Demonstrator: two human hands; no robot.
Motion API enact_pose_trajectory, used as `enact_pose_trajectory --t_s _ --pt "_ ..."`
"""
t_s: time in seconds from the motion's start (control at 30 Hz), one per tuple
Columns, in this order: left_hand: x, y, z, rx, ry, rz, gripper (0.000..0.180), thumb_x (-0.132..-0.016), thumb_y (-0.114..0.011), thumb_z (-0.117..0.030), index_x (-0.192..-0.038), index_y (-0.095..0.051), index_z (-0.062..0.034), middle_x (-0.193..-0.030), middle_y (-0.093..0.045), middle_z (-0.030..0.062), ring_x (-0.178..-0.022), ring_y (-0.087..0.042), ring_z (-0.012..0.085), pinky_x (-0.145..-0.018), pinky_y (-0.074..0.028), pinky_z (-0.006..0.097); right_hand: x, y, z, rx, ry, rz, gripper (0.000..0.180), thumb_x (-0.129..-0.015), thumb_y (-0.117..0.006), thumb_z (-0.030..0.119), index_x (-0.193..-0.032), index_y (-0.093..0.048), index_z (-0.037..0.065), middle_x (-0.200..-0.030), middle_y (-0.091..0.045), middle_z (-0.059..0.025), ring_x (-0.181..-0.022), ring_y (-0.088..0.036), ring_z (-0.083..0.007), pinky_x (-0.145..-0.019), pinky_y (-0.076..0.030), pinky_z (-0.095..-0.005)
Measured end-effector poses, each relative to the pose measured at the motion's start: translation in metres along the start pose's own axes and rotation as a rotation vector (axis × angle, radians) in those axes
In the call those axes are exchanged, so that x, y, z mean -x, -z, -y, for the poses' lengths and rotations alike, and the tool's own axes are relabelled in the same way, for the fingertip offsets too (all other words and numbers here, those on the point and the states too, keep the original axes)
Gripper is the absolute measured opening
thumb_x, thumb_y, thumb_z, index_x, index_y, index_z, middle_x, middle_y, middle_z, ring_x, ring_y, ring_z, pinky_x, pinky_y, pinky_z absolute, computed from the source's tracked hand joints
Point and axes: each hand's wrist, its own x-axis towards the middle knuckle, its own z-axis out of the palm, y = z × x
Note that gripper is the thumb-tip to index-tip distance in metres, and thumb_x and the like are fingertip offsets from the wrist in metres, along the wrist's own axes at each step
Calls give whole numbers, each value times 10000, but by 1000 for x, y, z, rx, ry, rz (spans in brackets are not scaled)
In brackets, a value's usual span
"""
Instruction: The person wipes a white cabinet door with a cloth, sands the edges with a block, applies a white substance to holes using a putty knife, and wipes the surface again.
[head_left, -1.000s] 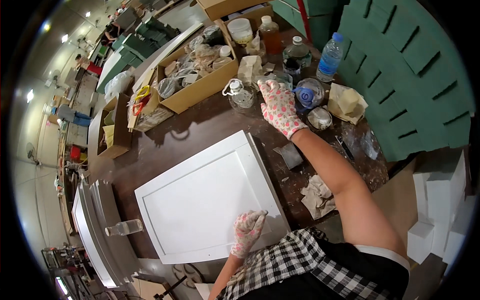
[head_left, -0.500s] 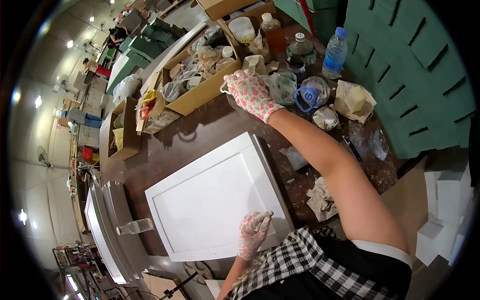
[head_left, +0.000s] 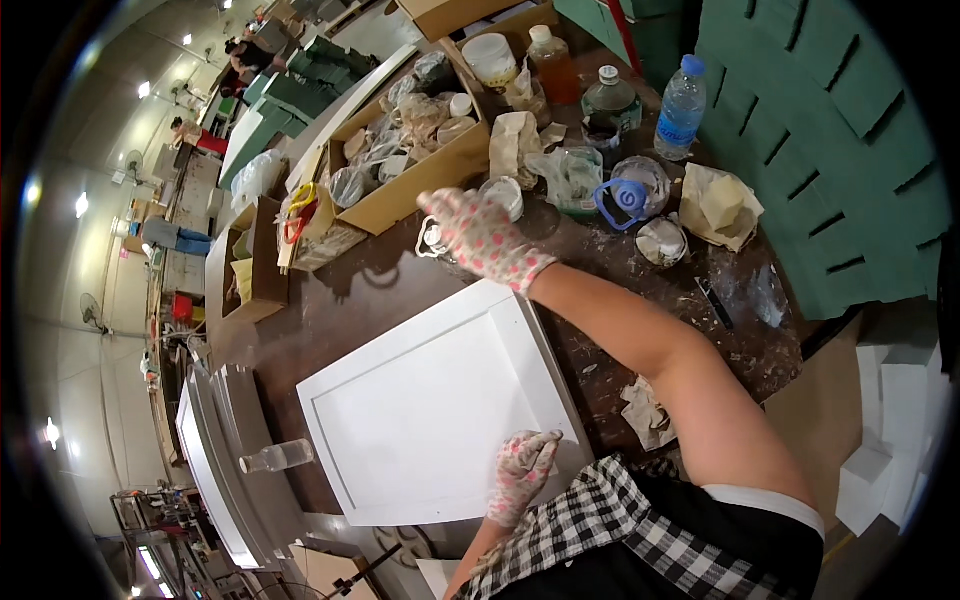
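Note:
A white framed panel [head_left: 420, 400], like a cabinet door, lies on the brown worktable. Over its near edge, my left hand [head_left: 525, 470] in a flower-patterned glove has its fingers curled together; anything pinched in them is hidden. My right hand [head_left: 485, 238], gloved alike, is closed just beyond the panel's far edge. It grips a small container with a white loop handle [head_left: 428, 240], mostly covered by the fingers. Near the right wrist stand a small round jar [head_left: 502, 199] and a clear plastic cup with a blue handle [head_left: 630, 200].
At the back are a cardboard box [head_left: 400, 190] of bagged odds and ends, a water bottle [head_left: 680, 110] and an amber bottle [head_left: 555, 65]. A crumpled cloth [head_left: 648, 412] lies beside my right arm. Stacked panels [head_left: 225, 450] and a clear bottle [head_left: 277, 457] are at left.
My right hand has drawn back toward the panel with the loop-handled container, uncovering the small jar. My left hand has shifted slightly right and stays closed. The view has moved a little.

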Motion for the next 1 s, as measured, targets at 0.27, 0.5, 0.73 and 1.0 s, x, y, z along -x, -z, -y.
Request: enact_pose_trajectory --t_s 0.27,0.5,0.73,1.0 --pt "4 1 -3 82 59 -28 134 -881 -606 -19 -987 -677 -58 -823 -667 86 -796 -635 158 -712 -498 289 45 -18 -66 112 -268 274 180 -779 -600 64 -956 -627 63 -934 -627 -119 -819 -631 -305 -694 -510 -392" --pt "-20 13 -19 84 -42 -74 140 -871 -593 2 -976 -674 -41 -810 -667 82 -777 -639 158 -703 -497 273 42 4 -51 69 -199 224 191 -748 -614 49 -935 -629 84 -952 -625 -128 -844 -619 -330 -712 -510 -423" --pt "-40 27 -12 647 120 -321 1025 -698 -807 -146 -1484 -151 -101 -1419 -350 131 -1113 -530 250 -861 -507 349 93 95 35 -188 212 39 265 -791 -618 164 -1050 -644 116 -1067 -631 -65 -965 -614 -242 -793 -508 -393" --pt "-36 26 -16 825 251 -282 1057 -653 -851 -166 -1471 -192 -54 -1340 -436 116 -1206 -479 239 -1008 -426 385 152 129 79 -598 181 235 300 -760 -669 114 -1058 -633 109 -1054 -635 -81 -940 -634 -223 -770 -539 -355"
